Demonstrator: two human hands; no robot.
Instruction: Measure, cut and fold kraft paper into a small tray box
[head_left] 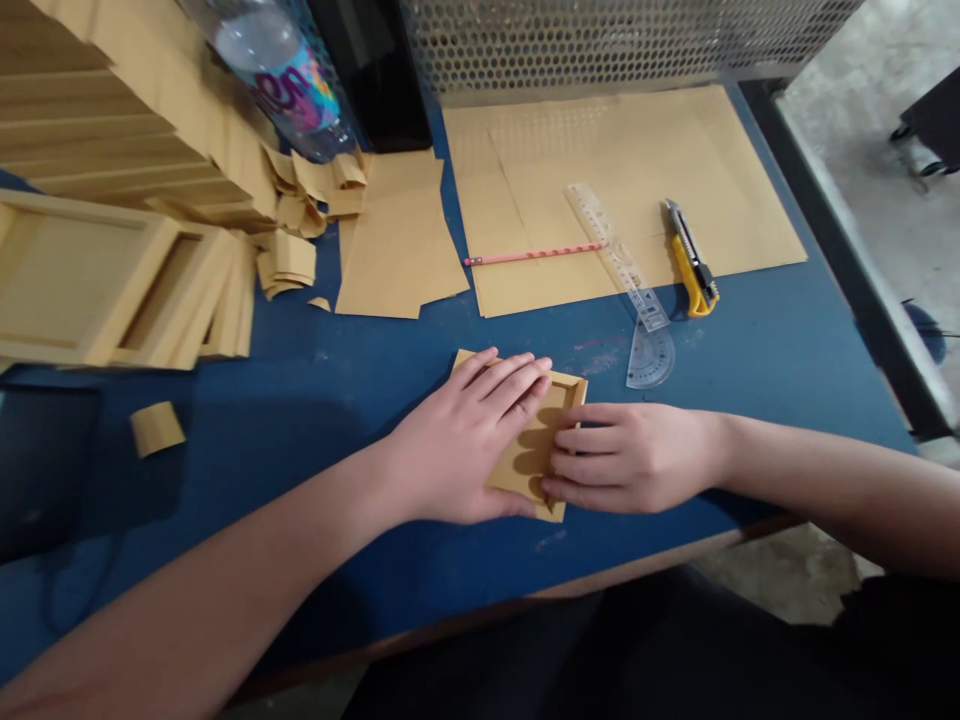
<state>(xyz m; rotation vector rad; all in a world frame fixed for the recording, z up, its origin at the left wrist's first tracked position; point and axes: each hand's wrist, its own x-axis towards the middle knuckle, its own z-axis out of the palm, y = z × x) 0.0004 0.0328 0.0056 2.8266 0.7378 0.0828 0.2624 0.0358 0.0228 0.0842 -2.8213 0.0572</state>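
Card tray (519, 468) sits on blue surface (457, 565), right wall (577, 392) up, folding seemingly near done bar pressing there; left hand (465, 445) spread wide across it, right hand (637, 458) curled at wall, thumb hidden, grip unclear.

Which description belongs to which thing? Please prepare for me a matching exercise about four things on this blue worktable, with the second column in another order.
Column 1
1. cutter
2. pencil
3. protractor
4. cardboard tray

Column 2
A. pink, long and thin
B. partly covered by the left grip
C. transparent, with a rounded edge
D. yellow and black body

Right pairs: 1-D; 2-A; 3-C; 4-B.
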